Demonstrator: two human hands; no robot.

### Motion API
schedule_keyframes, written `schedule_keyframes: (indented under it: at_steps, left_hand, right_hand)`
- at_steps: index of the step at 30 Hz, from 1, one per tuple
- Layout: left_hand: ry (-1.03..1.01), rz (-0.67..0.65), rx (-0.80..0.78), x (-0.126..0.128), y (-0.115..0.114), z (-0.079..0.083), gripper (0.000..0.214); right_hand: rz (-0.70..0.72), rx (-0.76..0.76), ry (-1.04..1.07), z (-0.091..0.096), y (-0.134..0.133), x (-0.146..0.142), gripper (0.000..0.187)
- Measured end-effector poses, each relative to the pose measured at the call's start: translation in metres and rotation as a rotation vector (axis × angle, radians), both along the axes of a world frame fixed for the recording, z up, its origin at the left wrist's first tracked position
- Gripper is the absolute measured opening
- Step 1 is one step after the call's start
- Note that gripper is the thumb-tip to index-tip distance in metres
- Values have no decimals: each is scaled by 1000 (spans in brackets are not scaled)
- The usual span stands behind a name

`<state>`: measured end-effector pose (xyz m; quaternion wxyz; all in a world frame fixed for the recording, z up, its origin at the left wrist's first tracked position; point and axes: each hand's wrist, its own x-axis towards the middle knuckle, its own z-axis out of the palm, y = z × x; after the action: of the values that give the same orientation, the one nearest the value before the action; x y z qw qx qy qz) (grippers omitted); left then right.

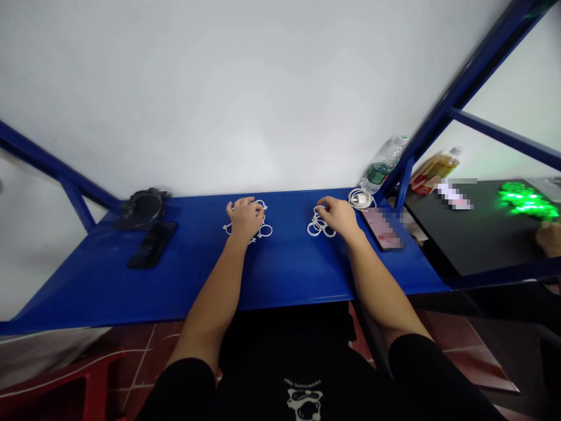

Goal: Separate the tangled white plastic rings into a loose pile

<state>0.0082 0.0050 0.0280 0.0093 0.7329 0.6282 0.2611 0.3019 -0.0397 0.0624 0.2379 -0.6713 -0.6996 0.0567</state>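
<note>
My left hand [246, 217] is over a loose group of thin white rings with small tabs, its fingers apart and slightly bent. One white ring [272, 230] of that group shows to the right of the wrist, and others are partly hidden under the palm. My right hand [340, 216] reaches in from the right at a second cluster of white rings [314, 230]. Its fingers are bent together at the uppermost ring there, with the fingertips partly hidden. Both clusters lie on the blue tabletop [289, 269].
At the left lie a black round object [142, 210] and a dark flat case [152, 245]. To the right are a coiled white cable [362, 199], a phone [382, 229] and a water bottle [383, 166]. Beyond the blue frame, another person's hand [549, 238] is near green lights [528, 200].
</note>
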Motion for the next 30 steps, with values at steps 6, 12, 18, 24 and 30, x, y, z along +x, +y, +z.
schedule_keyframes:
  at_steps: [6, 12, 18, 24, 30]
  left_hand:
    - [-244, -298, 185, 38, -18, 3, 9]
    - [-258, -467, 175, 53, -34, 4, 15]
    - [-269, -449, 182, 49, -32, 4, 11]
    - [-217, -461, 212, 52, -34, 0, 14]
    - [-193, -465, 192, 56, -34, 1, 17]
  right_hand:
    - [379, 201, 172, -15, -11, -37, 37]
    - [503, 280, 205, -23, -13, -44, 29]
    - [512, 280, 189, -25, -11, -41, 29]
    - [521, 286, 191, -32, -7, -42, 27]
    - [445, 224, 310, -26, -10, -51, 25]
